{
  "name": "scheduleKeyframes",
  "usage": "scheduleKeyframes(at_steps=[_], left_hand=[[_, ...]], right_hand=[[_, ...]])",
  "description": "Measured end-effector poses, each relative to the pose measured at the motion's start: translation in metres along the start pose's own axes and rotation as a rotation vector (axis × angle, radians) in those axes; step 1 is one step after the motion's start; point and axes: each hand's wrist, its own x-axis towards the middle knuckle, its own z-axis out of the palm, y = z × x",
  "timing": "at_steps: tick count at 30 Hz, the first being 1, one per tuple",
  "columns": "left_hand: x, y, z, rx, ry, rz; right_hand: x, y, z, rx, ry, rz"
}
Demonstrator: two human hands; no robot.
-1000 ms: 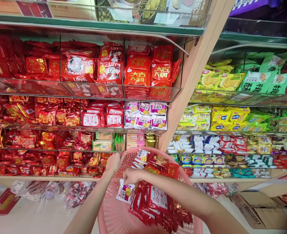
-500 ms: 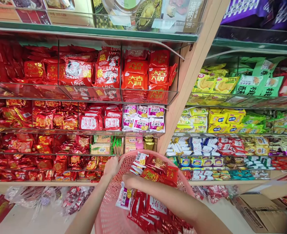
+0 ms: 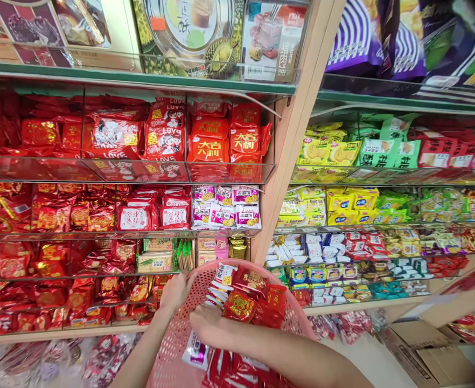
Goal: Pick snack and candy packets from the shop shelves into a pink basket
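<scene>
A pink perforated plastic basket [image 3: 168, 350] sits in front of me at the lower middle, holding red snack packets [image 3: 239, 306] and a few white ones. My left hand [image 3: 175, 292] is closed around its far left rim. Inside the basket, my right hand [image 3: 207, 324] is curled over a white-and-purple snack packet [image 3: 196, 350], whose lower part sticks out below the fist; the fingertips are hidden. Just beyond that hand, a row of white packets [image 3: 217, 296] leans along the left of the heap. My right forearm covers part of the contents.
Divided shelves of wrapped snacks rise ahead, red packets [image 3: 209, 145] to the left, yellow and green ones [image 3: 389, 151] to the right. A wooden upright [image 3: 288, 118] separates them. Bagged goods [image 3: 108, 355] lie under the lowest shelf. On the floor at right stands a cardboard box [image 3: 419, 345].
The view has tilted up and turned slightly right, so the shelves sit lower and further left. My left hand keeps its hold on the rim; my right hand stays at the white-and-purple packet.
</scene>
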Motion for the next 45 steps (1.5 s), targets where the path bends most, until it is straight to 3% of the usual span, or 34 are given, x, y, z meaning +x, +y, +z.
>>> scheduleKeyframes(at_steps=[3, 6, 11, 15, 18, 21, 24, 28, 32, 37, 45], left_hand=[[0.001, -0.001, 0.0, -0.013, -0.007, 0.0], [0.001, 0.0, -0.001, -0.035, -0.015, 0.001], [0.0, 0.0, -0.001, -0.034, -0.017, -0.007], [0.0, 0.0, -0.001, -0.032, -0.011, 0.014], [0.0, 0.0, -0.002, -0.059, -0.02, 0.014], [0.0, 0.0, -0.002, -0.056, -0.023, 0.004], [0.0, 0.0, -0.002, -0.036, -0.017, 0.005], [-0.001, -0.001, -0.001, -0.036, -0.012, 0.008], [0.0, -0.003, 0.001, -0.043, -0.008, 0.007], [0.002, -0.004, 0.003, -0.049, -0.006, 0.003], [0.001, -0.005, 0.004, -0.051, 0.012, 0.021]], right_hand=[[-0.029, -0.007, -0.028, -0.149, 0.013, -0.056], [-0.054, -0.009, -0.06, -0.159, 0.188, -0.088], [-0.076, 0.004, -0.098, -0.044, 0.399, 0.017], [-0.079, 0.022, -0.117, 0.002, 0.536, 0.122], [-0.075, 0.034, -0.136, 0.019, 0.681, 0.119], [-0.065, 0.041, -0.159, -0.026, 0.847, 0.109], [-0.048, 0.042, -0.185, -0.149, 0.949, 0.192], [-0.022, 0.036, -0.218, -0.312, 0.954, 0.347], [-0.003, 0.035, -0.236, -0.406, 0.916, 0.439], [0.005, 0.041, -0.236, -0.454, 0.863, 0.491], [0.009, 0.047, -0.234, -0.465, 0.913, 0.488]])
